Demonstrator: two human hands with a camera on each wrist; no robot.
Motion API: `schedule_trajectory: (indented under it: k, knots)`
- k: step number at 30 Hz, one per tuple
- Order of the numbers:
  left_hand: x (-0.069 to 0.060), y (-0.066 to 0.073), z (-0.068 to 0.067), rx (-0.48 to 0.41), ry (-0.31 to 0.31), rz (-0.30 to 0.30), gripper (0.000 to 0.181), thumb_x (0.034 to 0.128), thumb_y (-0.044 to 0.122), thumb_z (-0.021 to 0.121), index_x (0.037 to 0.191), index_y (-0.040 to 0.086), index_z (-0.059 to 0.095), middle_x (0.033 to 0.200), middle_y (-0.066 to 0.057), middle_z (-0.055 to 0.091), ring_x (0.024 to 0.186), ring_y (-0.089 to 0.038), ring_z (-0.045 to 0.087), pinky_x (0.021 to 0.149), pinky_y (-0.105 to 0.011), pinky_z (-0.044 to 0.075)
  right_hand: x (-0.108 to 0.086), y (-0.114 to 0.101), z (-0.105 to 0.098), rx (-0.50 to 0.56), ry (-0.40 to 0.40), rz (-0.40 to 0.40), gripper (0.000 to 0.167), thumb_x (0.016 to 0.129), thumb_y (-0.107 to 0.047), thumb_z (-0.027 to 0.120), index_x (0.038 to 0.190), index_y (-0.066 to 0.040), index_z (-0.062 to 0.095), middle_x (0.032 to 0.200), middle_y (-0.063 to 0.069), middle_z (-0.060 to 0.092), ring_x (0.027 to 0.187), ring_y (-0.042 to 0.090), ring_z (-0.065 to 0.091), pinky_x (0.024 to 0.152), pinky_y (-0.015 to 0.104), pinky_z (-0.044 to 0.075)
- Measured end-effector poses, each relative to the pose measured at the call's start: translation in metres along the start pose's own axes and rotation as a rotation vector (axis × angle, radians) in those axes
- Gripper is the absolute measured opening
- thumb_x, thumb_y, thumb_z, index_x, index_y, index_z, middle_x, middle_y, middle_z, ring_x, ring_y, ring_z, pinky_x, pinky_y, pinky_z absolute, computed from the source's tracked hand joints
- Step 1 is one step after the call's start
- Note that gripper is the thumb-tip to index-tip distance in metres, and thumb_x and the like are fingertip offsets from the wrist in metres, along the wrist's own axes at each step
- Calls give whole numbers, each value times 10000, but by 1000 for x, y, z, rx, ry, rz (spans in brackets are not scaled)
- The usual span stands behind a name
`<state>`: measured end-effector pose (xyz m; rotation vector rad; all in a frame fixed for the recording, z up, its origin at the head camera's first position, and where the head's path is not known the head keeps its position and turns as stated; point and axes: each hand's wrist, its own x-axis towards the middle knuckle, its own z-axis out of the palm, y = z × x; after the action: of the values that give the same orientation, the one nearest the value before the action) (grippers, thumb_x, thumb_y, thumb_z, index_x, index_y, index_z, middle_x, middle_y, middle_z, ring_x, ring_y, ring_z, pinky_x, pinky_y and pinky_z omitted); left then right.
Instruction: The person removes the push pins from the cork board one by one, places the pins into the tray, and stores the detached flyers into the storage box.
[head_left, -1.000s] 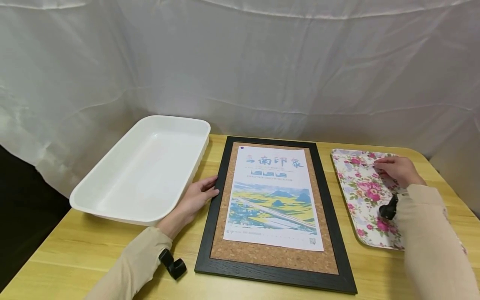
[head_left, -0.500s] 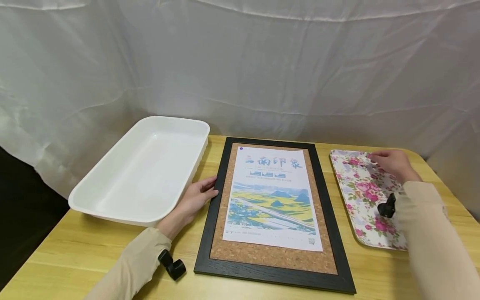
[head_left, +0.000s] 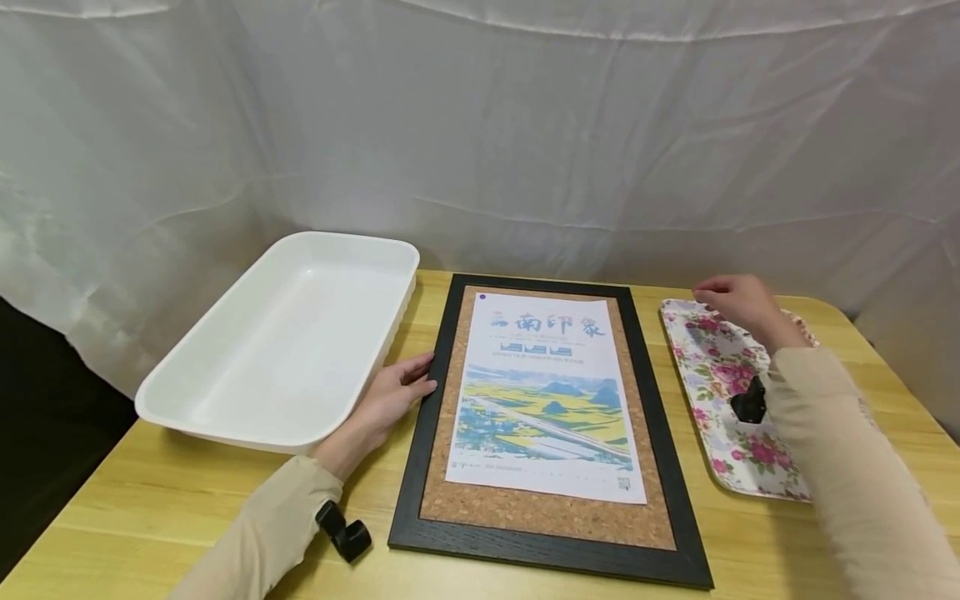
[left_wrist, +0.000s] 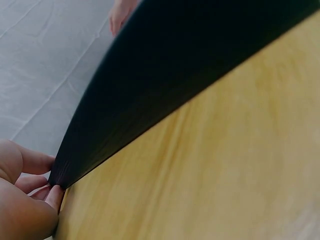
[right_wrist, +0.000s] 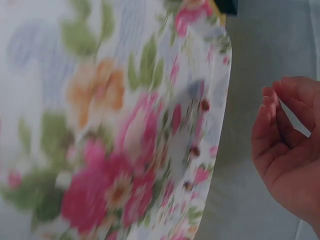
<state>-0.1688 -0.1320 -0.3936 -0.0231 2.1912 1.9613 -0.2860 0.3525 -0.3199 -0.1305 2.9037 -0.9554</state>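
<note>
A cork board (head_left: 540, 512) in a black frame (head_left: 418, 467) lies flat on the wooden table (head_left: 142, 500), in front of the person. On it lies a printed poster (head_left: 547, 400) with large blue characters above a yellow and blue landscape; 1 purple pin (head_left: 482, 296) sits at its far left corner. A strip of bare cork shows below the poster.

The left hand (head_left: 390, 398) grips the left side of the frame, thumb and fingers at its edge. The right hand (head_left: 742, 302) hangs above the far end of a floral tray (head_left: 757, 454), right of the board, its fingers bent and the tips brought together; I cannot tell whether anything small is between them. In the right wrist view, 3 small dark red dots (right_wrist: 205, 105) show on the tray; whether they are loose pieces or print is unclear.

Left of the board stands a deep white tub (head_left: 300, 342). Beige sleeves (head_left: 258, 533) cover both forearms, and a pale curtain (head_left: 525, 150) hangs behind the table.
</note>
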Motion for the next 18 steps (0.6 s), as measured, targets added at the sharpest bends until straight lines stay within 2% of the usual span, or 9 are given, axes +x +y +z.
schedule_trajectory:
  k: [7, 18]
  knots:
    - [1, -1, 0, -3, -4, 2, 532, 964, -16, 541, 1468, -15, 371, 1486, -214, 365, 1372, -315, 331, 1068, -402, 354, 0, -36, 20, -17, -34, -73, 464, 1032, -271, 463, 1280, 114, 537, 1217, 325, 536, 1036, 431, 543, 858, 550, 478]
    - [0, -1, -1, 7, -11, 4, 536, 967, -9, 539, 1473, -12, 362, 1496, -208, 352, 1381, -309, 316, 1076, -399, 340, 21, -84, 60, -1, -78, -80, 316, 1002, -152, 529, 1190, 88, 614, 1061, 259, 615, 883, 335, 609, 767, 432, 554]
